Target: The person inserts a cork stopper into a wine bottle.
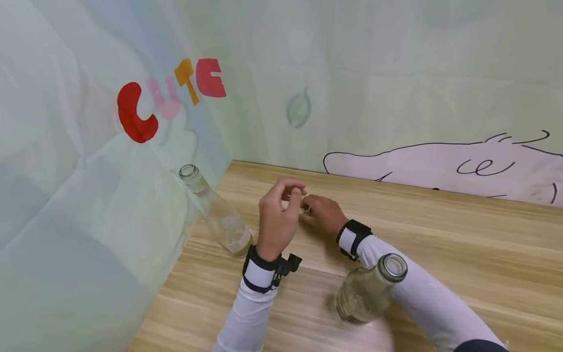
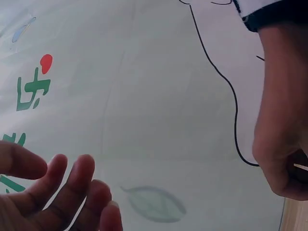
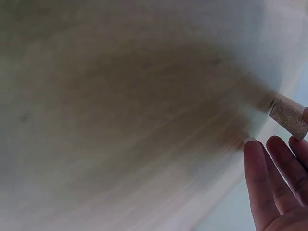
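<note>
In the head view my right hand (image 1: 325,213) is low at the tabletop, its fingers bent. The right wrist view shows a tapered cork stopper (image 3: 288,117) at the right edge, between my thumb and fingers (image 3: 260,178); part of it is cut off by the frame. Just left of that hand, my left hand (image 1: 280,217) hovers with loosely bent fingers and holds nothing. Its spread fingertips also show in the left wrist view (image 2: 82,173). A tall clear glass bottle (image 1: 222,220) stands left of my left hand. The shorter, wider glass bottle (image 1: 365,296) stands beside my right forearm, its mouth uncovered.
The wood-grain table (image 1: 462,239) meets a printed cloth wall (image 1: 396,98) at the back. Another cloth wall (image 1: 79,205), bearing the word CUTE, runs along the left, close to the tall bottle. My right sleeve (image 1: 435,298) passes right behind the short bottle.
</note>
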A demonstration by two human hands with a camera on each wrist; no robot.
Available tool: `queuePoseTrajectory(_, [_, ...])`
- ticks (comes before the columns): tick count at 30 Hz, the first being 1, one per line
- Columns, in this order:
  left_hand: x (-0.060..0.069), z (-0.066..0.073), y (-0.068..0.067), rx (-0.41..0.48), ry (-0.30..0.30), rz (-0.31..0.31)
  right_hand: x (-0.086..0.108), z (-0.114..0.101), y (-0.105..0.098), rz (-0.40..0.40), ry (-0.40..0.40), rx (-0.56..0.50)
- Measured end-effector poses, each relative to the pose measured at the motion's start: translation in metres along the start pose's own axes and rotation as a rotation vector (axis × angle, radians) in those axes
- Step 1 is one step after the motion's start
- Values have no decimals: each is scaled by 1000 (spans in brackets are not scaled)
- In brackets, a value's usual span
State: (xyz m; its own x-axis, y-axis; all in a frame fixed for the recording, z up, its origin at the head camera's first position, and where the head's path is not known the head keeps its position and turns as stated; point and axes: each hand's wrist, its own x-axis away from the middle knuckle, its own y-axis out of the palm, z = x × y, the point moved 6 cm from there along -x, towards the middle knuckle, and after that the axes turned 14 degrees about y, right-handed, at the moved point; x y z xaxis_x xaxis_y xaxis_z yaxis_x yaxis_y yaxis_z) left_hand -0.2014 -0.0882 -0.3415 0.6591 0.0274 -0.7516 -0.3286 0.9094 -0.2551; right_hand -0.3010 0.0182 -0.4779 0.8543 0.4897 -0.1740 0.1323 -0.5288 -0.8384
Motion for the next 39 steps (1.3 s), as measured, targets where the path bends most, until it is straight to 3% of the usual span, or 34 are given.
queuePoseTrajectory(4, [2, -7, 8, -45, -1, -35, 5, 8, -9, 26, 33, -15])
queuePoseTrajectory(9, [4, -11, 12, -117, -4, -56, 15, 9, -35, 62, 27, -55])
queuePoseTrajectory(13, [5, -13, 12, -138, -9, -72, 29, 1, -69, 95, -7, -70])
queuePoseTrajectory(18, [4, -13, 15, -143, 12, -75, 53, -15, -126, 138, -68, -105])
queuePoseTrajectory(25, [6, -15, 22, -167, 26, -91, 104, -55, -208, 271, -225, -178])
queuePoseTrajectory(30, [8, -16, 26, -168, 29, -102, 141, -96, -262, 386, -408, -356])
queuePoseTrajectory(35, [9, -15, 31, -167, 27, -116, 167, -120, -281, 398, -598, -523])
queuePoseTrajectory(39, [10, -15, 34, -175, 26, -124, 177, -127, -278, 363, -667, -484])
